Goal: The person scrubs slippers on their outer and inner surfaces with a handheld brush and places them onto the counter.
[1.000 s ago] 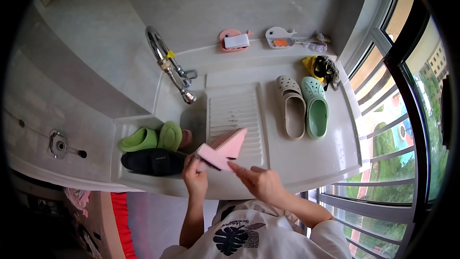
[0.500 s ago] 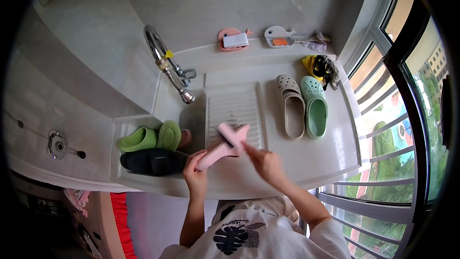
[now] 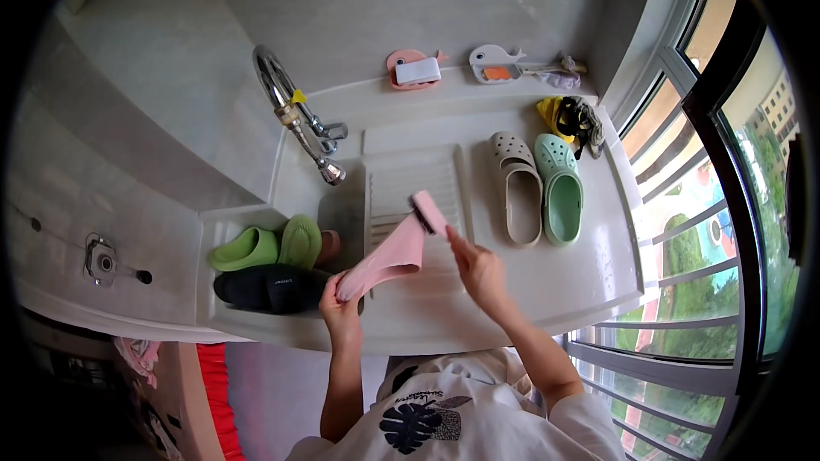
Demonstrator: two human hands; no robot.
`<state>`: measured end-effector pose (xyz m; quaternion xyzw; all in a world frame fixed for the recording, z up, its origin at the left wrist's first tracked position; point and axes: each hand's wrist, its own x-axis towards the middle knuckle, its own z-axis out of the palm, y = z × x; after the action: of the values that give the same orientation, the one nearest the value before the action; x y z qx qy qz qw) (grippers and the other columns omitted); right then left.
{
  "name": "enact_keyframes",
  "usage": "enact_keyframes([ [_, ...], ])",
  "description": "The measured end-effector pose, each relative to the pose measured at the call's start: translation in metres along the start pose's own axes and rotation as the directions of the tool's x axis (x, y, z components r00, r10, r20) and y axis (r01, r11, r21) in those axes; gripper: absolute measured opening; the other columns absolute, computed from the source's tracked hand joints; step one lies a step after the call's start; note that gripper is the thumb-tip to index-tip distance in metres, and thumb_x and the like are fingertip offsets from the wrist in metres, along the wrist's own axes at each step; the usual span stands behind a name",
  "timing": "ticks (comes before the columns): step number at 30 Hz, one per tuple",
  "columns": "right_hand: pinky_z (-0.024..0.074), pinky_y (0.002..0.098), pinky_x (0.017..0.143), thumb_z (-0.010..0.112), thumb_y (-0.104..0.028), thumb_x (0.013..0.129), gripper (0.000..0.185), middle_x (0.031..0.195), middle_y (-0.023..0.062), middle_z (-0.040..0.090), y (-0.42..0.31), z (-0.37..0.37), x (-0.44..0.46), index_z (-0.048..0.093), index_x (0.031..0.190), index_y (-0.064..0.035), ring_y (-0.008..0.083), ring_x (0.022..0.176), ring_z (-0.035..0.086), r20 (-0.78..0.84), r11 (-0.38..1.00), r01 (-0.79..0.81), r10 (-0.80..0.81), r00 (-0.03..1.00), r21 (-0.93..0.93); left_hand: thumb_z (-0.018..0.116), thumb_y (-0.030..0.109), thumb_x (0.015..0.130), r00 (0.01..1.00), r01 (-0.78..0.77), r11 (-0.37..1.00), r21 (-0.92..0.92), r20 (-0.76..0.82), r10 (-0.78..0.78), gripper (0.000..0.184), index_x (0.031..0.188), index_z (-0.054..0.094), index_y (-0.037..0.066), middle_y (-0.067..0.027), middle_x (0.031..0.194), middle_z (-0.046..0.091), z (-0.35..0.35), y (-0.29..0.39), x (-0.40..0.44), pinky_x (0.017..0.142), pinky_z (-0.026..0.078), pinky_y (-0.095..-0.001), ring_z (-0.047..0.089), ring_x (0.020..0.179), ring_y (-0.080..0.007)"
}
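My left hand (image 3: 342, 306) is closed around one end of a pink slipper (image 3: 389, 260), held tilted above the front of the sink. In my right hand (image 3: 481, 275) is a pink scrub brush (image 3: 430, 212) with dark bristles, its head against the slipper's far end. Left of my left hand lie a black slipper (image 3: 265, 287) and a pair of green slippers (image 3: 248, 248), with part of another pink slipper (image 3: 330, 246) showing behind. The ridged washboard (image 3: 410, 183) of the sink is beneath the brush.
A beige clog (image 3: 522, 205) and a mint clog (image 3: 562, 205) stand on the right counter, with bundled cloths (image 3: 574, 125) behind. The faucet (image 3: 295, 119) rises at the back left. Whale-shaped soap dishes (image 3: 413, 70) line the back ledge. A barred window (image 3: 683, 205) is on the right.
The brush has moved from across the slipper's middle to its far end, up and right. The slipper has turned, so more of its side and opening faces me.
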<state>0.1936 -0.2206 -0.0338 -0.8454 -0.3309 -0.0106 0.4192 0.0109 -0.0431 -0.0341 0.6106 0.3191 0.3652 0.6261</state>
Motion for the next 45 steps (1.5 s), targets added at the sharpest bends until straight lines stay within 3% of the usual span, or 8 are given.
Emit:
enact_keyframes([
  [6, 0.0497, 0.0466, 0.053, 0.066, -0.016, 0.091, 0.05, 0.068, 0.0135, 0.062, -0.052, -0.015, -0.024, 0.057, 0.139, -0.0292, 0.0361, 0.055, 0.06, 0.227, 0.99, 0.096, -0.07, 0.971, -0.107, 0.067, -0.008, 0.085, 1.0, 0.017, 1.0, -0.004, 0.01, -0.016, 0.033, 0.116, 0.059, -0.001, -0.0057, 0.111, 0.061, -0.001, -0.003, 0.006, 0.096, 0.045, -0.0281, 0.057, 0.105, -0.0136],
  [14, 0.0479, 0.0432, 0.049, 0.063, -0.015, 0.093, 0.05, 0.067, 0.0134, 0.06, -0.047, -0.015, -0.01, 0.055, 0.141, -0.0247, 0.0329, 0.052, 0.058, 0.101, 0.991, 0.052, -0.04, 0.994, -0.122, 0.063, -0.004, 0.088, 0.987, -0.158, 0.938, 0.308, 0.01, 0.163, 0.03, 0.117, 0.059, -0.003, -0.0113, 0.106, 0.065, 0.028, 0.027, 0.002, 0.089, 0.048, -0.0288, 0.061, 0.098, -0.0141],
  [17, 0.0488, 0.0423, 0.045, 0.062, -0.02, 0.093, 0.057, 0.066, 0.0094, 0.057, -0.08, -0.025, -0.041, 0.047, 0.147, -0.0247, 0.0295, 0.048, 0.058, 0.207, 0.961, 0.275, -0.267, 0.941, -0.01, 0.064, -0.003, 0.088, 0.994, -0.106, 0.971, 0.214, 0.015, 0.106, 0.033, 0.12, 0.058, -0.003, -0.0138, 0.104, 0.067, 0.033, 0.023, 0.002, 0.084, 0.051, -0.0302, 0.063, 0.092, -0.0153],
  [18, 0.0488, 0.0421, 0.045, 0.062, -0.02, 0.092, 0.057, 0.065, 0.0088, 0.057, -0.089, -0.028, -0.045, 0.047, 0.147, -0.0245, 0.0294, 0.048, 0.058, 0.246, 0.951, 0.309, -0.299, 0.922, -0.002, 0.065, -0.002, 0.088, 0.986, -0.164, 0.884, 0.438, 0.072, 0.148, 0.04, 0.127, 0.055, -0.003, -0.0117, 0.102, 0.069, 0.031, 0.019, 0.005, 0.082, 0.052, -0.0307, 0.065, 0.089, -0.0171],
  [20, 0.0487, 0.042, 0.045, 0.063, -0.02, 0.092, 0.058, 0.065, 0.0091, 0.057, -0.079, -0.024, -0.036, 0.048, 0.147, -0.025, 0.0293, 0.048, 0.058, 0.193, 0.964, 0.267, -0.26, 0.946, -0.007, 0.066, -0.002, 0.087, 0.996, 0.052, 0.981, 0.188, 0.06, -0.065, 0.052, 0.136, 0.049, 0.0, -0.0133, 0.115, 0.066, 0.033, 0.011, 0.004, 0.087, 0.052, -0.0319, 0.065, 0.1, -0.0197],
  [27, 0.0478, 0.0441, 0.05, 0.064, -0.016, 0.092, 0.05, 0.067, 0.0124, 0.059, -0.069, -0.023, -0.022, 0.056, 0.141, -0.0255, 0.0332, 0.053, 0.059, 0.172, 0.991, 0.131, -0.131, 0.976, 0.012, 0.078, -0.002, 0.079, 0.951, -0.135, 0.983, 0.123, 0.293, 0.094, 0.085, 0.149, 0.029, 0.003, -0.0176, 0.135, 0.054, 0.048, 0.044, 0.003, 0.095, 0.051, -0.0332, 0.057, 0.12, -0.0233],
  [40, 0.0495, 0.0445, 0.051, 0.064, -0.015, 0.092, 0.054, 0.064, 0.0111, 0.058, -0.075, -0.028, -0.036, 0.053, 0.142, -0.0289, 0.0333, 0.053, 0.06, 0.161, 0.977, 0.177, -0.195, 0.968, 0.12, 0.081, 0.0, 0.077, 0.98, -0.002, 0.961, 0.278, 0.19, -0.053, 0.075, 0.139, 0.041, 0.002, -0.0169, 0.129, 0.059, 0.051, 0.058, -0.001, 0.087, 0.056, -0.0324, 0.062, 0.113, -0.0216],
  [45, 0.0488, 0.0432, 0.045, 0.063, -0.021, 0.092, 0.051, 0.063, 0.0102, 0.058, -0.049, -0.019, -0.015, 0.053, 0.142, -0.0281, 0.0307, 0.048, 0.06, 0.085, 0.983, 0.146, -0.137, 0.987, -0.116, 0.084, 0.004, 0.073, 0.96, -0.213, 0.934, 0.287, 0.241, 0.145, 0.075, 0.137, 0.044, 0.002, -0.0187, 0.129, 0.057, 0.052, 0.062, -0.004, 0.084, 0.059, -0.0336, 0.062, 0.113, -0.0248],
])
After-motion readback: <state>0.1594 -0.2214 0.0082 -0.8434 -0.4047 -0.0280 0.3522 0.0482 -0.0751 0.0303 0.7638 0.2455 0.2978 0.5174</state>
